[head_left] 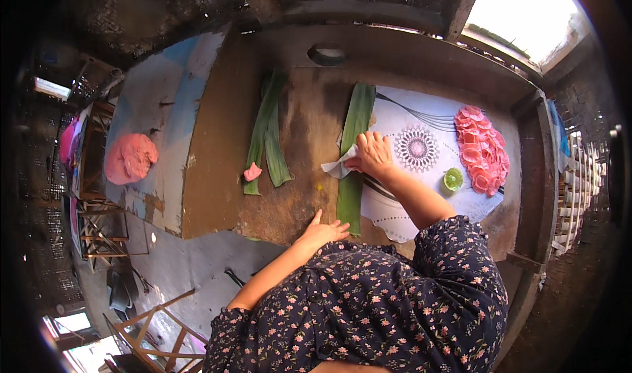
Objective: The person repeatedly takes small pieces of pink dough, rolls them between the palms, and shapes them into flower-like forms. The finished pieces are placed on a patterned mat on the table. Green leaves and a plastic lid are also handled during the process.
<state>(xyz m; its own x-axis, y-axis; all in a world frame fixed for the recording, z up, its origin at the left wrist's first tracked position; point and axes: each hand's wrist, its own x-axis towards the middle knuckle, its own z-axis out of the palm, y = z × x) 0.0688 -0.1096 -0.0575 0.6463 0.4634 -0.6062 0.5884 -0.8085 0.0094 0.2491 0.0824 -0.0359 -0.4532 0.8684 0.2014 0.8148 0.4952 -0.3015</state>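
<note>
My right hand (374, 154) pinches a crumpled white piece of thin cloth or sheet (337, 167) and presses it down over a long green leaf strip (358, 119). That strip runs from the back of the wooden tabletop (309, 142) toward its front edge. Fingers spread, my left hand (321, 233) rests near the front edge and holds nothing. Farther left, two more leaf strips (262, 142) lie partly crossed, with a small pink lump (252, 171) of dough-like stuff on their lower part.
Right of the long leaf is a white patterned sheet (398, 205). It carries a heap of thin pink discs (479, 150) and a small green cup (453, 180). A raised board (172, 136) on the left bears a big pink dough-like lump (131, 158). Wooden walls border the tabletop.
</note>
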